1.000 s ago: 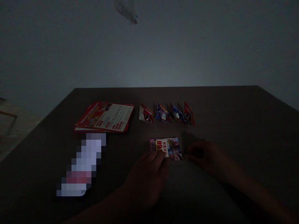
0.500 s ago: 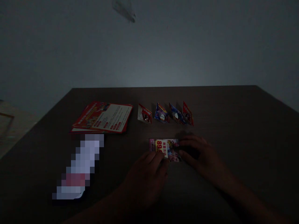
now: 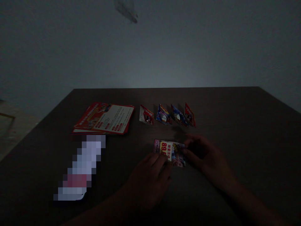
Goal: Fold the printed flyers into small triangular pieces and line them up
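Note:
A folded printed flyer, with pink and dark pictures and a yellow price panel, lies in front of me on the table. My left hand is at its lower edge, fingers curled together and pressed onto the paper. At the flyer's right edge, my right hand pinches the paper between thumb and fingers. Beyond both hands, several small folded paper pieces stand in a row: a red and white one, a blue and yellow one, a blue one and a red one.
A stack of red and white flyers lies at the left. Nearer me is a phone-like object with a bright, pixelated surface. The dark wooden table reaches back to a grey wall. The light is dim.
The flyer has shifted slightly to the right and tilted, its right end now nearer me. My right hand has moved a little right and closed on its edge. My left hand stays on the paper.

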`<state>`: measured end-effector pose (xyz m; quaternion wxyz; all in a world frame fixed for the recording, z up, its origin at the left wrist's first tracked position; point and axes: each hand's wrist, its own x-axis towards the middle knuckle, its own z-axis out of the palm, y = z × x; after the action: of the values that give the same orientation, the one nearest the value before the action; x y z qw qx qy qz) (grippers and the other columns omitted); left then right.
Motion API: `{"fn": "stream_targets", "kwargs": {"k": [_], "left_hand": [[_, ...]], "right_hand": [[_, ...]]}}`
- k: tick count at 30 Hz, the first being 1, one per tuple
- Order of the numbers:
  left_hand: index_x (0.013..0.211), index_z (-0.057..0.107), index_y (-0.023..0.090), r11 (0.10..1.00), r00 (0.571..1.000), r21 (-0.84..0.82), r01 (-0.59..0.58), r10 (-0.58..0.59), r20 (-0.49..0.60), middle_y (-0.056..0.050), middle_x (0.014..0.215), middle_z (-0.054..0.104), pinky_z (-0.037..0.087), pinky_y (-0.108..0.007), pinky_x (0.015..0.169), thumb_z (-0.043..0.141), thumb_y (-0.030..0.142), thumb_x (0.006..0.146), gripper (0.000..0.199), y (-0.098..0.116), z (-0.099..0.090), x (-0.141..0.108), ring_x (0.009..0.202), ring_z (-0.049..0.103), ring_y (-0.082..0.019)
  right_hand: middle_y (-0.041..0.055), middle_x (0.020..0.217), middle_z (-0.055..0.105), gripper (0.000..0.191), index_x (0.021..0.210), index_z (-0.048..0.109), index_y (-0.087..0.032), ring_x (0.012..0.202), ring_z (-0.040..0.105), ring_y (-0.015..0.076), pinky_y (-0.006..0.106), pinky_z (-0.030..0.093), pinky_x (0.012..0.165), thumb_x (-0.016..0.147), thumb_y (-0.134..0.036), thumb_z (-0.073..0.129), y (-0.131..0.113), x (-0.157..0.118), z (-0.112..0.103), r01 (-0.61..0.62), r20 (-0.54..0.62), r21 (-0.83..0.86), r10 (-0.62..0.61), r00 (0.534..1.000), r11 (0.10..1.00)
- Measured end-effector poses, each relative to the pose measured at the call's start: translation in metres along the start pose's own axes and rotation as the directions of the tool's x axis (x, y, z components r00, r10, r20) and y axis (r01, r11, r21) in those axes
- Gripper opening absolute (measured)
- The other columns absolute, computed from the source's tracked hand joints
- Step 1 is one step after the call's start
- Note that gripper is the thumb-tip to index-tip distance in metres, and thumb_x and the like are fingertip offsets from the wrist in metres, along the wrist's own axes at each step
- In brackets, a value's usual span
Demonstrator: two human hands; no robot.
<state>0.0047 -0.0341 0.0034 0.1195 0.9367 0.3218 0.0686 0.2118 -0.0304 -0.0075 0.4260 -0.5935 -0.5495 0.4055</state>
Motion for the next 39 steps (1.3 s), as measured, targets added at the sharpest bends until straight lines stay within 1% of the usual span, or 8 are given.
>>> {"fn": "stream_targets", "kwargs": {"k": [5, 9, 14, 18, 22, 28, 33, 39], "left_hand": [[0.116, 0.055, 0.015, 0.999, 0.999, -0.032, -0.008, 0.007, -0.034, -0.01, 0.114, 0.057, 0.046, -0.04, 0.09, 0.052, 0.02, 0.085, 0.031, 0.0, 0.0, -0.001, 0.103, 0.052, -0.025], [0.122, 0.049, 0.015, 0.997, 0.982, -0.078, -0.016, 0.001, -0.188, -0.012, 0.122, 0.052, 0.042, -0.043, 0.097, 0.051, 0.02, 0.086, 0.036, -0.001, -0.001, -0.006, 0.113, 0.047, -0.027], [0.132, 0.034, 0.017, 0.979, 0.897, -0.205, -0.001, -0.09, -0.433, -0.015, 0.132, 0.04, 0.04, -0.048, 0.099, 0.054, 0.011, 0.081, 0.055, 0.001, 0.001, -0.012, 0.124, 0.038, -0.03], [0.139, 0.023, 0.021, 0.886, 0.787, -0.455, 0.088, -0.342, -0.514, -0.014, 0.14, 0.029, 0.042, -0.046, 0.1, 0.056, 0.011, 0.079, 0.069, 0.005, 0.009, -0.013, 0.13, 0.032, -0.029], [0.14, 0.019, 0.029, 0.678, 0.753, -0.712, 0.183, -0.562, -0.342, -0.009, 0.144, 0.027, 0.047, -0.047, 0.095, 0.06, 0.02, 0.078, 0.075, 0.003, 0.015, -0.012, 0.124, 0.041, -0.029], [0.139, 0.023, 0.035, 0.442, 0.805, -0.885, 0.151, -0.574, -0.15, -0.005, 0.146, 0.03, 0.044, -0.048, 0.097, 0.069, 0.025, 0.074, 0.08, -0.007, 0.016, -0.008, 0.121, 0.045, -0.028], [0.137, 0.027, 0.033, 0.36, 0.802, -0.926, 0.111, -0.582, -0.13, -0.006, 0.142, 0.037, 0.044, -0.046, 0.098, 0.072, 0.023, 0.072, 0.08, -0.008, 0.015, -0.004, 0.121, 0.047, -0.028], [0.126, 0.041, 0.031, 0.408, 0.788, -0.907, 0.106, -0.591, -0.174, -0.005, 0.133, 0.047, 0.041, -0.046, 0.101, 0.073, 0.016, 0.071, 0.065, -0.009, 0.016, -0.003, 0.12, 0.049, -0.026]], "right_hand": [[0.0032, 0.087, 0.063, 0.036, 0.105, 0.056, -0.02, 0.074, 0.062, 0.0175, 0.029, 0.054, 0.064, 0.072, -0.027, 0.069, -0.003, -0.002, 0.002, -0.044, 0.001, 0.072, 0.044, 0.999, 0.996], [0.0011, 0.082, 0.063, 0.037, 0.1, 0.06, -0.022, 0.074, 0.063, 0.017, 0.028, 0.054, 0.065, 0.067, -0.028, 0.075, -0.006, -0.003, -0.003, -0.079, -0.027, 0.175, 0.085, 0.996, 0.981], [0.0002, 0.081, 0.065, 0.041, 0.099, 0.063, -0.022, 0.072, 0.063, 0.0159, 0.028, 0.053, 0.064, 0.063, -0.026, 0.081, -0.004, -0.002, -0.009, -0.188, -0.005, 0.472, 0.216, 0.976, 0.861], [-0.0009, 0.08, 0.064, 0.038, 0.098, 0.065, -0.022, 0.07, 0.062, 0.0141, 0.029, 0.053, 0.069, 0.063, -0.018, 0.08, -0.002, -0.002, -0.007, -0.223, 0.03, 0.696, 0.283, 0.959, 0.682], [-0.0018, 0.081, 0.065, 0.035, 0.097, 0.066, -0.022, 0.069, 0.062, 0.0117, 0.025, 0.053, 0.065, 0.066, -0.013, 0.078, -0.005, -0.004, -0.005, -0.293, 0.113, 0.77, 0.331, 0.937, 0.567], [0.0023, 0.098, 0.069, 0.035, 0.097, 0.066, -0.02, 0.088, 0.067, 0.0167, 0.027, 0.054, 0.078, 0.065, -0.011, 0.078, -0.008, -0.004, -0.003, -0.404, 0.236, 0.783, 0.375, 0.896, 0.473], [0.003, 0.096, 0.071, 0.037, 0.097, 0.066, -0.02, 0.086, 0.069, 0.0169, 0.028, 0.055, 0.077, 0.064, -0.012, 0.079, -0.006, -0.005, -0.002, -0.429, 0.282, 0.771, 0.353, 0.892, 0.47], [0.0011, 0.089, 0.07, 0.038, 0.095, 0.067, -0.02, 0.078, 0.068, 0.0151, 0.028, 0.055, 0.073, 0.061, -0.013, 0.081, -0.005, -0.005, -0.001, -0.408, 0.246, 0.752, 0.354, 0.902, 0.517]]}}
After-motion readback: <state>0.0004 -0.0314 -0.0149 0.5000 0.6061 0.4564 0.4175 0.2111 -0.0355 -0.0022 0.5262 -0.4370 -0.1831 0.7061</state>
